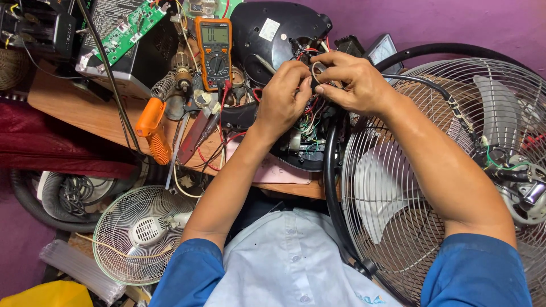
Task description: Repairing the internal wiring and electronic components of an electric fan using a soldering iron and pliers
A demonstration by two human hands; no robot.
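Wires (311, 113) in red, white and green spill from the open dark fan base (301, 149) at the near edge of the wooden bench (85, 108), and both hands meet right over them. Nearest the person, a large metal fan guard (432, 170) leans at the right, its rim just beside the base. The left hand (283, 96) is curled, fingertips pinched into the wiring; the right hand (350, 82) is closed on a small pale part (317, 69) amid the wires, touching the left. Left of the hands lie an orange-handled tool (152, 129) and a soldering iron (183, 85). Farther back sit an orange multimeter (214, 51), a black rounded housing (278, 31) and a green circuit board (128, 29). Down at the lower left, a small white fan (142, 233) rests below the bench.
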